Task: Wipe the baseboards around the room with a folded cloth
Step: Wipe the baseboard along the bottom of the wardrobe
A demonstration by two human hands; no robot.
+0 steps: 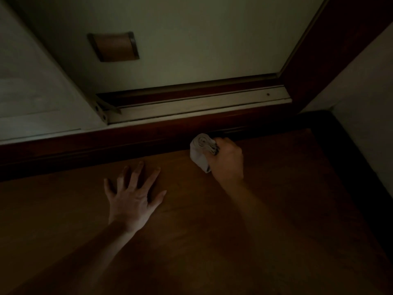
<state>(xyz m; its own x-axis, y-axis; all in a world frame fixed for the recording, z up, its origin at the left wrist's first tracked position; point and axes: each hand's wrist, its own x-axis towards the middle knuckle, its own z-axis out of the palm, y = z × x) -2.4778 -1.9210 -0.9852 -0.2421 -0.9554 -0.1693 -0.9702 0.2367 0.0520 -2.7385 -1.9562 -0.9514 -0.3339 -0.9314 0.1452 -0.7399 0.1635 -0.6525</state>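
The room is dim. My right hand [227, 160] grips a folded pale cloth [201, 152] and holds it against the dark wooden baseboard [85, 150] that runs across the view below a sliding door. The cloth's folded end sticks out to the left of my fist. My left hand [133, 194] lies flat on the wooden floor [276, 209] with its fingers spread, a short way in front of the baseboard and to the left of the cloth.
A pale sliding door [191, 39] with a recessed brown handle [114, 46] stands above a light door track [202, 105]. A dark wooden door post [331, 50] rises at the right. Another dark baseboard [357, 167] runs along the right wall, meeting the corner.
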